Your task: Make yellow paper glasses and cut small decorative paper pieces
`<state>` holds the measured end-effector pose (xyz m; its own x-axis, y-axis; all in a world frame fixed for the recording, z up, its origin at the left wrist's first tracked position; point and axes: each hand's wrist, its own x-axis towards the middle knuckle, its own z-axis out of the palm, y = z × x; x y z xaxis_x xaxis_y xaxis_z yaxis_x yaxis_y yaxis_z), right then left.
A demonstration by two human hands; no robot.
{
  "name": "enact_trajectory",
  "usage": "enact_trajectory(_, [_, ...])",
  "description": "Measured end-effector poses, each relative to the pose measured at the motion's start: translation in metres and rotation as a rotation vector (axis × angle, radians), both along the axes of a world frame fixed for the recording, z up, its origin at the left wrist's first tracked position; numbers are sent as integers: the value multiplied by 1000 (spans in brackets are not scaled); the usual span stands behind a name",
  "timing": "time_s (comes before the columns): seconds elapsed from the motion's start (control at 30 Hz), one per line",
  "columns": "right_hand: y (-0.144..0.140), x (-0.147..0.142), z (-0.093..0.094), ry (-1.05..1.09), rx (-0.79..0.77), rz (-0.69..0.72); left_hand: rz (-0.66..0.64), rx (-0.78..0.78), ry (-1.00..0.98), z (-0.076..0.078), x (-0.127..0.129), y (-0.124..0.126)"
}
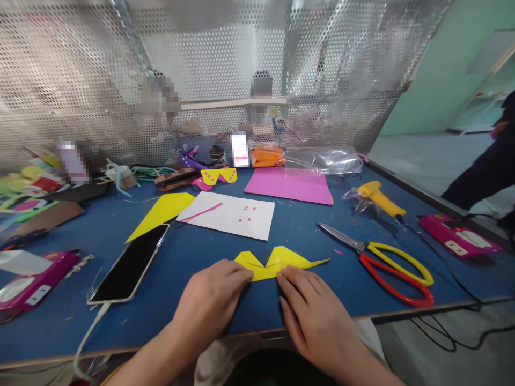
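Note:
A cut and folded piece of yellow craft foam or paper (277, 263) lies near the table's front edge, with a notch in its top side and a thin point reaching right. My left hand (215, 292) pinches its lower left edge between thumb and fingers. On its lower right part press the fingers of my right hand (309, 300), held together; their thumb side is partly hidden. Beyond it lies a white sheet (227, 222) with a pink strip and several small pink squares. Scissors (364, 247) with red and yellow handles rest to the right, blades apart.
A phone (131, 265) on a charging cable lies left, beside a yellow sheet (161, 212). Farther back are a yellow mask shape (219, 176) and a pink sheet (289, 186). A yellow glue gun (380, 198) and magenta power strip (458, 236) sit right. Perforated metal (213, 59) closes the back.

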<state>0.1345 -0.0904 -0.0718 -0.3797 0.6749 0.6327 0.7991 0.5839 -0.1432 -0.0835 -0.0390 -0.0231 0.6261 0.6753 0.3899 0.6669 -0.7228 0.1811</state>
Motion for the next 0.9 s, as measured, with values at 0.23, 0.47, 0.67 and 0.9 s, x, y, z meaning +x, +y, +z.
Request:
enact_trajectory(0.23, [1,0,-4,-10,89,-13,591,-253,272,32,-30,90])
enact_trajectory(0.47, [2,1,-6,-24,110,-22,673,-271,391,21,-51,135])
enact_trajectory(0.67, [4,0,-5,-17,119,-26,665,-241,453,15,-39,131])
enact_trajectory(0.9, [5,1,-8,-35,148,-14,789,-191,482,28,-63,143])
